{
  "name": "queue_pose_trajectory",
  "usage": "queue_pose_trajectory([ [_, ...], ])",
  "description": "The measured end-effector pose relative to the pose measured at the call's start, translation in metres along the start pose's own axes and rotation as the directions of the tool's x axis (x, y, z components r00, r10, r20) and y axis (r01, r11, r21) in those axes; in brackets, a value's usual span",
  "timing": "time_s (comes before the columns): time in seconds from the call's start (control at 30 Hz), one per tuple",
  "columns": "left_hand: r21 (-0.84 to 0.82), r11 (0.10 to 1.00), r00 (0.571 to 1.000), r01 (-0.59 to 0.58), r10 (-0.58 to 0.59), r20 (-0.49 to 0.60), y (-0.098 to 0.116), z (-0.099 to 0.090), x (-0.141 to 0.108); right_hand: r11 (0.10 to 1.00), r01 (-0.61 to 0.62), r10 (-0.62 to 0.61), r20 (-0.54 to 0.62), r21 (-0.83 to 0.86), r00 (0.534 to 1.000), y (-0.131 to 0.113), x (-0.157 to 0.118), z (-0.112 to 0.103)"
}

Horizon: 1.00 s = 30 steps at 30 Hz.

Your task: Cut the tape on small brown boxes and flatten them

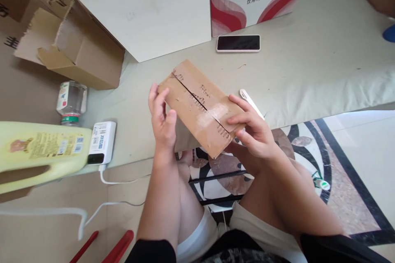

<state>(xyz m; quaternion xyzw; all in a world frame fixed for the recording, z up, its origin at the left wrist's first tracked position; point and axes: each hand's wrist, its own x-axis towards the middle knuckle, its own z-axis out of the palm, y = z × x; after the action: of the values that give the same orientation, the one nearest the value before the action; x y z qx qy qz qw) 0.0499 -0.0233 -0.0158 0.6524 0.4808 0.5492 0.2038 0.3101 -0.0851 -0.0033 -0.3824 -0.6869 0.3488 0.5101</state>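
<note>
Between both hands I hold a small brown cardboard box point(191, 98), tilted above the front edge of the table. A dark seam runs along its upper face, with torn marks and shiny tape near the right end. My left hand point(164, 117) grips the box's left end, fingers on the far side and thumb nearer me. My right hand point(253, 127) is closed around the right end, fingertips resting on the upper face. A slim white tool point(250, 102), perhaps a utility knife, lies on the table just beyond my right hand and is partly covered by it.
A phone point(238, 43) lies before a red-and-white carton point(259, 4); a big white box point(154, 12) stands beside it. To the left are an opened cardboard box point(89, 53), a clear bottle point(71, 100), a white power bank point(103, 141) with a cable, and a yellow jug point(46, 148).
</note>
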Motion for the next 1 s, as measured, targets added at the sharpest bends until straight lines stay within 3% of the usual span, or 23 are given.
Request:
queue_pose_trajectory([
  [0.1,0.077,0.994,0.997,-0.078,0.076,0.021,0.000,0.003,-0.003,0.999,0.031,-0.031,0.004,-0.037,1.000,0.002,0.001,-0.001],
  [0.33,0.088,0.993,0.997,-0.073,0.072,0.010,0.001,0.009,-0.002,0.993,0.038,-0.047,-0.076,-0.109,0.996,-0.002,0.002,0.004],
  [0.43,0.100,0.993,0.998,-0.059,0.061,-0.010,0.001,0.010,-0.001,0.997,-0.013,-0.004,-0.197,-0.082,0.980,0.000,0.003,0.003],
  [0.53,0.124,0.991,0.997,-0.058,0.063,-0.037,0.001,0.010,-0.001,0.941,-0.268,0.155,-0.438,-0.209,0.886,0.010,0.006,-0.006],
  [0.6,0.122,0.990,0.996,-0.072,0.078,-0.043,0.001,0.011,-0.002,0.790,-0.492,0.279,-0.500,-0.366,0.820,0.019,0.009,-0.015],
  [0.7,0.122,0.989,0.995,-0.085,0.091,-0.045,0.000,0.012,-0.002,0.538,-0.615,0.457,-0.413,-0.577,0.787,0.030,0.011,-0.024],
  [0.77,0.146,0.987,0.995,-0.074,0.082,-0.049,0.000,0.013,-0.002,0.459,-0.601,0.532,-0.340,-0.654,0.776,0.033,0.012,-0.028],
  [0.9,0.176,0.983,0.996,-0.055,0.065,-0.054,0.002,0.014,-0.001,0.446,-0.650,0.642,-0.286,-0.615,0.711,0.030,0.016,-0.031],
  [1.0,0.157,0.985,0.995,-0.075,0.085,-0.055,0.002,0.014,-0.002,0.550,-0.748,0.688,-0.306,-0.372,0.658,0.026,0.016,-0.032],
])
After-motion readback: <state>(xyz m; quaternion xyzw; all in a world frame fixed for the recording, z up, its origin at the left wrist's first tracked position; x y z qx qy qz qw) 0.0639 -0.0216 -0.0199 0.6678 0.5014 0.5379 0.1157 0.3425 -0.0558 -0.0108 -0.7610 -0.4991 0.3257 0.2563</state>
